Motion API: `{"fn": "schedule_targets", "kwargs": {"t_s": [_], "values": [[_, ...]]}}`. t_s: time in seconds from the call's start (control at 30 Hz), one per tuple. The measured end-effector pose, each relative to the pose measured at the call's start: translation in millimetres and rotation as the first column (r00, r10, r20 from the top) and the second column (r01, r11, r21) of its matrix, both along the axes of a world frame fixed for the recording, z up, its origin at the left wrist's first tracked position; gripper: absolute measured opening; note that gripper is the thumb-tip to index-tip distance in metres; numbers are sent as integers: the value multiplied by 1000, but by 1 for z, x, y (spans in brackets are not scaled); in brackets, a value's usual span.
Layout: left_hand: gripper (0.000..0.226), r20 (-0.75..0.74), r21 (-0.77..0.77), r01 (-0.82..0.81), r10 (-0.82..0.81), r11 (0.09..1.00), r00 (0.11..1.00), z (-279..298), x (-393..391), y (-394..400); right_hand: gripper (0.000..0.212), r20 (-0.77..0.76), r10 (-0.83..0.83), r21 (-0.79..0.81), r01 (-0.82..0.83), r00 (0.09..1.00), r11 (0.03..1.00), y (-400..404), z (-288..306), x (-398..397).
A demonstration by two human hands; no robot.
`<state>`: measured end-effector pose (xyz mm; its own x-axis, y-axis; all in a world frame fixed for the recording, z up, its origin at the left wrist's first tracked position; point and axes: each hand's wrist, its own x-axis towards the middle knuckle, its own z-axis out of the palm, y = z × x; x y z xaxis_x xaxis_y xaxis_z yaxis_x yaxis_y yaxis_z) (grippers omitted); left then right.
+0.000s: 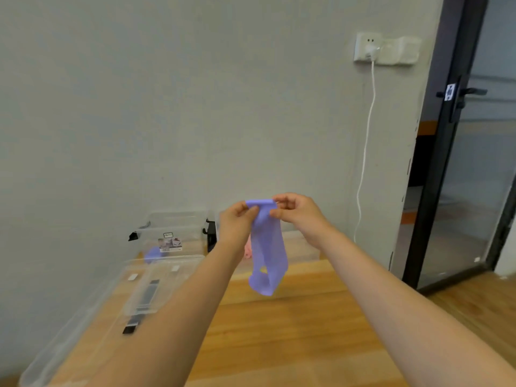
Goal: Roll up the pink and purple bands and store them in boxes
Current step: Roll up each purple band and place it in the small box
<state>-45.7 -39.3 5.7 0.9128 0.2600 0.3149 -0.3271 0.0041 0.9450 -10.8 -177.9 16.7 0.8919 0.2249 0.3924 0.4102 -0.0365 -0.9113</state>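
Purple band [268, 252]: hung in the air above the table, its top edge curled into a short roll, the rest dangling as a loose loop.
Left hand [237, 219]: its grip pinched the left end of the rolled top edge between thumb and fingers.
Right hand [293, 209]: its grip pinched the right end of the same roll, fingers curled over it.
Why held so: judging by the pose, letting the band hang kept it flat and untwisted, so both grips could turn the roll evenly downward.
Left box [167, 233]: clear plastic, at the back against the wall, with a purple roll [153, 254] seemingly already inside.
Right box [298, 247]: clear, largely hidden behind the hands; something pink [248, 251] showed just behind the band, too blurred to name.
Lids [139, 289]: clear, laid on the near left of the table, likely set aside to keep the boxes open.
Table [293, 331]: warm wooden planks, pushed against the wall.
Room: pale grey wall with a socket [368, 47] and white cable [365, 152]; dark-framed glass door [460, 177] at right.
Progress: rolling barely begun on this band.
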Motion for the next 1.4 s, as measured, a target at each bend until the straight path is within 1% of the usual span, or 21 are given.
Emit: {"fn": "schedule_targets", "kwargs": {"t_s": [0.03,0.07,0.13,0.17,0.23,0.3,0.4,0.47,0.57,0.63,0.7,0.8,0.9,1.0,1.07,1.1,1.17,1.23,1.27,1.33,1.4], "values": [[16,4,-62,19,-19,998,1000,3,2,-1,26,-31,52,-16,-52,998,999,0,-3,0],[16,-1,-95,40,-40,995,999,4,3,-1,27,-73,97,-97,-104,993,990,0,-10,-2],[18,-32,-58,49,-51,997,998,3,6,-1,25,-143,95,-305,-135,985,943,3,-29,-9],[19,-37,-23,44,-44,999,998,0,7,0,22,-154,56,-333,-105,987,937,4,-39,-11],[17,-35,-18,19,-20,1000,999,-3,8,3,16,-152,-17,-251,-22,988,968,6,-55,-12],[22,-30,-77,29,-31,997,999,-6,7,10,8,-166,-34,-153,8,985,988,7,-61,-15],[27,-40,-96,136,-140,986,989,-11,6,15,16,-204,60,-52,-72,977,996,10,-58,-20],[18,-90,-47,150,-154,987,984,-12,6,14,20,-171,47,3,-47,984,999,14,-52,-19],[9,-117,-28,112,-115,993,986,-9,12,13,18,-72,-130,37,133,989,990,18,-39,-11],[9,-137,15,61,-58,998,989,-8,18,14,10,-11,-218,-34,217,976,975,20,-32,-4],[11,-145,95,1,13,995,989,-7,24,15,13,38,-262,-136,265,964,955,22,-27,5],[12,-69,162,-82,94,983,993,2,29,15,16,122,-280,-170,298,952,939,24,-19,15],[12,79,241,-121,105,963,991,3,18,16,16,207,-266,-165,301,942,939,20,-14,7],[18,125,426,-115,68,897,990,-37,-13,19,14,260,-186,-295,261,948,919,7,-46,-26],[15,113,588,-76,11,805,993,-86,-44,20,13,305,-119,-474,259,945,842,-3,-95,-53],[12,90,659,-25,-46,751,995,-113,-63,20,13,300,-57,-574,228,952,787,-8,-123,-68],[20,-24,759,134,-179,637,984,-161,-100,19,21,215,72,-731,112,974,673,-17,-174,-98],[19,-118,799,259,-281,543,953,-193,-131,20,31,158,129,-780,43,979,624,-30,-208,-124],[18,-134,802,289,-314,523,940,-199,-141,21,36,159,126,-781,47,979,623,-36,-218,-134],[22,-109,769,276,-307,577,945,-198,-148,21,45,196,100,-767,89,975,635,-44,-225,-146],[38,-41,753,140,-167,643,985,-193,-139,20,52,216,76,-752,116,973,649,-45,-219,-151]]}}
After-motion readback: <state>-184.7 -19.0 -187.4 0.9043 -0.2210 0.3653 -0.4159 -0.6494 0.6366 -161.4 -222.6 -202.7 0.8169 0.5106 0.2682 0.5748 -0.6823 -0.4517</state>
